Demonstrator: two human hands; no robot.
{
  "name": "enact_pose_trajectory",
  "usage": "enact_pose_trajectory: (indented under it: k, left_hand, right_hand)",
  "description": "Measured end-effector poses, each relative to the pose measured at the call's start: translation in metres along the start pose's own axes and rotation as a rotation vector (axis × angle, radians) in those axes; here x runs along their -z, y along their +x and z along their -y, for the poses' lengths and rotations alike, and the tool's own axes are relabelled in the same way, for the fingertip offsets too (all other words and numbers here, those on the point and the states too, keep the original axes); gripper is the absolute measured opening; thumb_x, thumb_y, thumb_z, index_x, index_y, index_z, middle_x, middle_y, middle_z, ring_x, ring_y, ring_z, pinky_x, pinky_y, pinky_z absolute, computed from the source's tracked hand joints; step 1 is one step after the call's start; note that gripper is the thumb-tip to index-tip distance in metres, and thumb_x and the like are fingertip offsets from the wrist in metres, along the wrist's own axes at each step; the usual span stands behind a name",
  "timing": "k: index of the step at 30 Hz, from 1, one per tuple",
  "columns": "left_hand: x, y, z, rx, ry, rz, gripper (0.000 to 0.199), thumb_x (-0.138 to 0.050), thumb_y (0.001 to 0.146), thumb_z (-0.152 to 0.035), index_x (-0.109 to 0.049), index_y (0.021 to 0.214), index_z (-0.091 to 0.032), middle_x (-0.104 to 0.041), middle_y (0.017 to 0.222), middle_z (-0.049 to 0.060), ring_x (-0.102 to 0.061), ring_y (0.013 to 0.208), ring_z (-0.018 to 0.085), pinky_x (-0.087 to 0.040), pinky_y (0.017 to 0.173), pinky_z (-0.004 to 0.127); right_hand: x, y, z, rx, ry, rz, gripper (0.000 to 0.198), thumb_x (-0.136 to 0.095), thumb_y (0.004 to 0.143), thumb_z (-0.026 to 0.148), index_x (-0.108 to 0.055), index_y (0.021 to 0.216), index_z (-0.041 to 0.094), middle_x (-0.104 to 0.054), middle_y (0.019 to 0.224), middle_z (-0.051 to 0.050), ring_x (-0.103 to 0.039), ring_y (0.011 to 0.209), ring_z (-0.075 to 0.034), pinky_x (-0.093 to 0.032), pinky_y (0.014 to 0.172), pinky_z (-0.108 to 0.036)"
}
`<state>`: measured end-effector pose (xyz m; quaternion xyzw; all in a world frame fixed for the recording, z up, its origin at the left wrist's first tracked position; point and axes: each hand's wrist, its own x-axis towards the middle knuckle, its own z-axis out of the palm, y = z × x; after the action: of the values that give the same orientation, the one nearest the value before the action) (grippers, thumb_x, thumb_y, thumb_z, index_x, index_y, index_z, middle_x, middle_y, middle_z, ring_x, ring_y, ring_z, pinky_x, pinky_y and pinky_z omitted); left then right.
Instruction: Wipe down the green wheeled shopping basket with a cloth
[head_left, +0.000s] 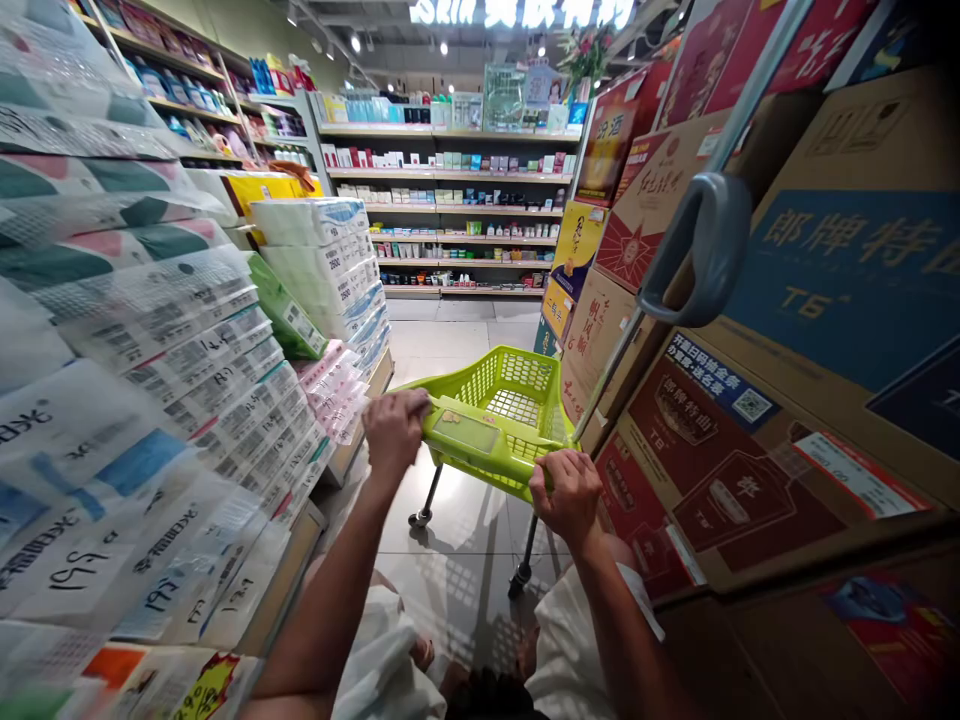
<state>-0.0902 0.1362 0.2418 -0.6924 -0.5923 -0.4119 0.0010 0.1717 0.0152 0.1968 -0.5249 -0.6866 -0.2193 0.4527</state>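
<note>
A lime-green plastic shopping cart (pixel 517 380) stands in front of me, its slotted basket with nothing visible inside. My left hand (pixel 396 430) is closed around the left end of the cart's handlebar. The right end of that bar is gripped by my right hand (pixel 566 492), fingers wrapped over it. Between the two hands lies a flat panel (pixel 465 432) on the handle. Below the basket, dark legs with casters touch the tiled floor.
Stacked tissue packs (pixel 217 370) line the left side, close to the cart. On the right rise piled cardboard cartons (pixel 750 440), with a grey-handled pole (pixel 697 250) leaning before them. Ahead, a shelf unit (pixel 450 210) of small boxes and bottles stands across the tiled aisle (pixel 427 340).
</note>
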Motion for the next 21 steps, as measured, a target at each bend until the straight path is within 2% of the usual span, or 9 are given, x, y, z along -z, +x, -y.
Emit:
enact_pose_trajectory:
  k: [2, 4, 6, 8, 10, 12, 14, 18, 21]
  left_hand:
    - [0.001, 0.016, 0.02, 0.144, -0.069, -0.071, 0.023, -0.051, 0.093, -0.027, -0.07, 0.106, -0.02, -0.069, 0.111, 0.012, -0.06, 0.114, 0.029, -0.043, 0.11, 0.049]
    - [-0.007, 0.006, 0.026, 0.201, -0.181, -0.202, 0.025, -0.049, 0.095, -0.029, -0.067, 0.111, -0.02, -0.066, 0.115, 0.011, -0.059, 0.116, 0.028, -0.046, 0.108, 0.045]
    - [-0.024, -0.023, 0.02, 0.17, -0.277, -0.349, 0.027, -0.051, 0.095, -0.03, -0.062, 0.119, -0.022, -0.062, 0.126, 0.012, -0.055, 0.125, 0.028, -0.043, 0.113, 0.046]
    - [-0.042, -0.053, 0.012, 0.105, -0.351, -0.415, 0.03, -0.05, 0.096, -0.027, -0.059, 0.124, -0.023, -0.057, 0.137, 0.014, -0.051, 0.133, 0.027, -0.04, 0.116, 0.047]
    - [-0.051, -0.066, 0.006, 0.065, -0.357, -0.445, 0.031, -0.048, 0.096, -0.024, -0.059, 0.125, -0.023, -0.057, 0.138, 0.015, -0.049, 0.136, 0.028, -0.038, 0.117, 0.049]
    - [-0.047, -0.057, 0.007, 0.042, -0.301, -0.434, 0.029, -0.048, 0.094, -0.025, -0.062, 0.12, -0.021, -0.061, 0.132, 0.016, -0.051, 0.133, 0.03, -0.037, 0.118, 0.051]
    - [-0.033, -0.033, 0.012, 0.012, -0.206, -0.338, 0.026, -0.05, 0.092, -0.028, -0.067, 0.111, -0.021, -0.066, 0.122, 0.015, -0.054, 0.127, 0.031, -0.037, 0.116, 0.053]
    - [0.0, 0.01, 0.011, -0.117, 0.023, 0.099, 0.019, -0.055, 0.086, -0.028, -0.072, 0.092, -0.024, -0.073, 0.102, 0.009, -0.062, 0.11, 0.03, -0.044, 0.106, 0.048]
    - [0.016, 0.027, 0.002, -0.176, 0.14, 0.316, 0.021, -0.054, 0.086, -0.03, -0.074, 0.087, -0.025, -0.074, 0.098, 0.008, -0.065, 0.102, 0.027, -0.048, 0.097, 0.041]
  right_hand:
    - [-0.004, -0.001, 0.0, -0.012, 0.007, -0.023, 0.014, -0.05, 0.095, 0.021, -0.056, 0.082, 0.024, -0.063, 0.073, -0.003, -0.057, 0.076, -0.022, -0.042, 0.084, -0.038]
    - [-0.004, -0.003, 0.002, -0.009, 0.011, -0.031, 0.011, -0.052, 0.095, 0.021, -0.058, 0.087, 0.024, -0.066, 0.077, -0.003, -0.06, 0.084, -0.023, -0.042, 0.091, -0.041]
    - [-0.002, -0.003, 0.004, 0.009, 0.009, -0.024, 0.007, -0.055, 0.095, 0.023, -0.062, 0.095, 0.024, -0.071, 0.088, -0.005, -0.063, 0.101, -0.026, -0.039, 0.102, -0.045]
    - [0.003, 0.0, 0.006, 0.039, 0.0, 0.012, 0.009, -0.06, 0.096, 0.031, -0.063, 0.102, 0.025, -0.073, 0.101, -0.006, -0.062, 0.112, -0.028, -0.035, 0.11, -0.049]
    - [0.007, 0.007, 0.008, 0.066, -0.028, 0.085, 0.017, -0.066, 0.095, 0.041, -0.063, 0.099, 0.025, -0.074, 0.105, -0.007, -0.063, 0.108, -0.028, -0.032, 0.113, -0.051]
    - [0.009, 0.017, 0.01, 0.081, -0.067, 0.168, 0.027, -0.069, 0.092, 0.05, -0.061, 0.09, 0.025, -0.073, 0.095, -0.007, -0.063, 0.099, -0.027, -0.032, 0.114, -0.052]
    - [0.005, 0.027, 0.013, 0.088, -0.096, 0.218, 0.035, -0.069, 0.09, 0.058, -0.059, 0.081, 0.025, -0.07, 0.082, -0.007, -0.062, 0.091, -0.027, -0.034, 0.111, -0.052]
    - [-0.008, 0.034, 0.018, 0.108, -0.096, 0.209, 0.044, -0.065, 0.09, 0.066, -0.057, 0.074, 0.025, -0.066, 0.072, -0.005, -0.058, 0.078, -0.024, -0.038, 0.104, -0.049]
    - [-0.009, 0.031, 0.016, 0.11, -0.083, 0.2, 0.045, -0.066, 0.089, 0.066, -0.057, 0.072, 0.026, -0.066, 0.071, -0.004, -0.058, 0.078, -0.023, -0.037, 0.104, -0.047]
